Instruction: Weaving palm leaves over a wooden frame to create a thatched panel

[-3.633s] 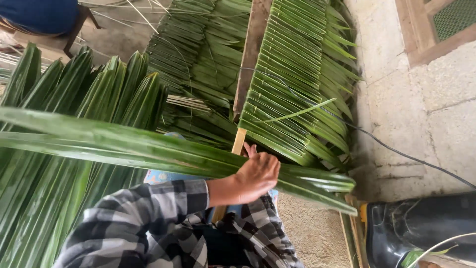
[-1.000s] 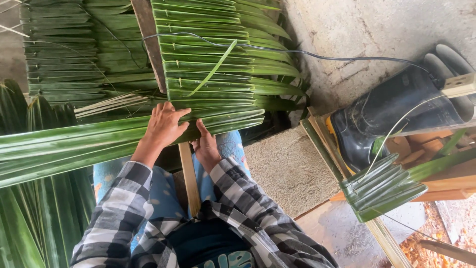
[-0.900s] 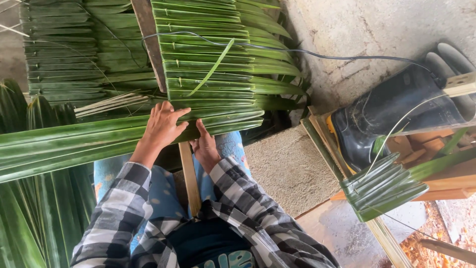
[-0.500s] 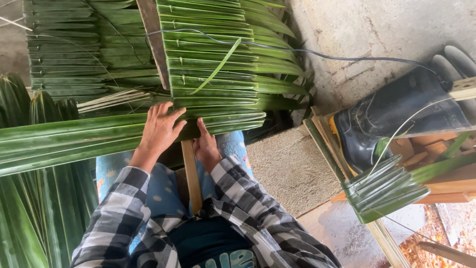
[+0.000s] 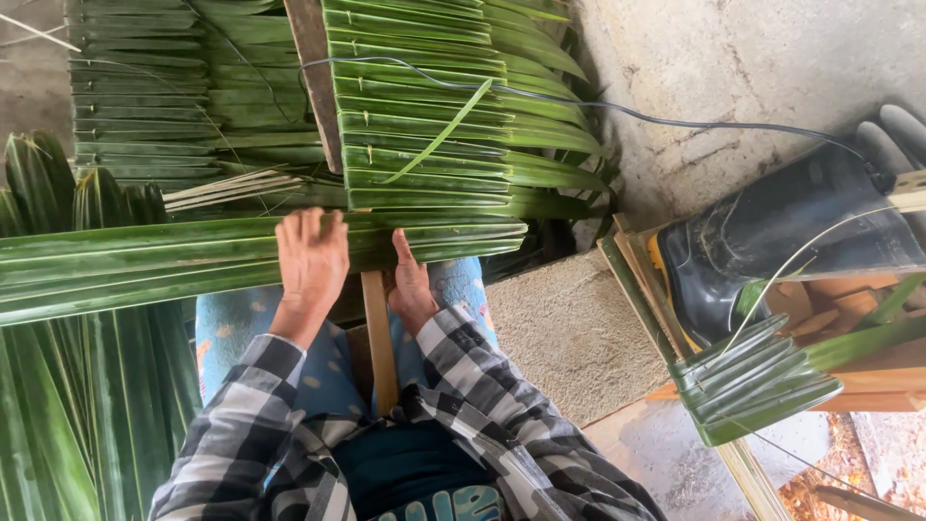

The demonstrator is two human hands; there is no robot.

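Head view: left hand (image 5: 311,259) flat on the folded palm leaf (image 5: 193,259), fingers together. Right hand (image 5: 412,285) pinches the leaf over the wooden slat (image 5: 379,338), across the lap.

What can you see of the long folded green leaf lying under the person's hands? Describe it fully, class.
The long folded leaf is a fresh green palm frond, glossy and ribbed lengthwise. It lies crosswise over a wooden slat, running off the left edge and ending just right of the slat. The left hand presses flat on top of it; the right hand grips it from below beside the slat. Above it sit rows of already fastened leaves.
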